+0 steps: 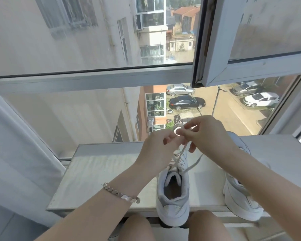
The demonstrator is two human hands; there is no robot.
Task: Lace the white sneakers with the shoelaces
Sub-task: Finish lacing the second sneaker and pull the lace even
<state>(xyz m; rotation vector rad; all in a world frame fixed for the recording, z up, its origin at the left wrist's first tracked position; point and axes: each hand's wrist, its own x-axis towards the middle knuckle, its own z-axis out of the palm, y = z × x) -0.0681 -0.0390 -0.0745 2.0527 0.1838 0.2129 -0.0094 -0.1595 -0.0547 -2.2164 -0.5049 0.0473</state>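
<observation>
Both hands, left hand [156, 146] and right hand [208, 134], pinching shoelace [178, 156] loops above the near white sneaker [172, 193].

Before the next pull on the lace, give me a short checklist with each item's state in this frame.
1. Both hands on the lace: left hand and right hand pinch the shoelace above the shoe: ok.
2. Centre sneaker upright on the sill: ok.
3. Its heel overhangs the sill's near edge: not ok.
4. Free lace end trails clear to the right: ok.
5. Second sneaker laced: cannot tell, the forearm covers it.
</observation>
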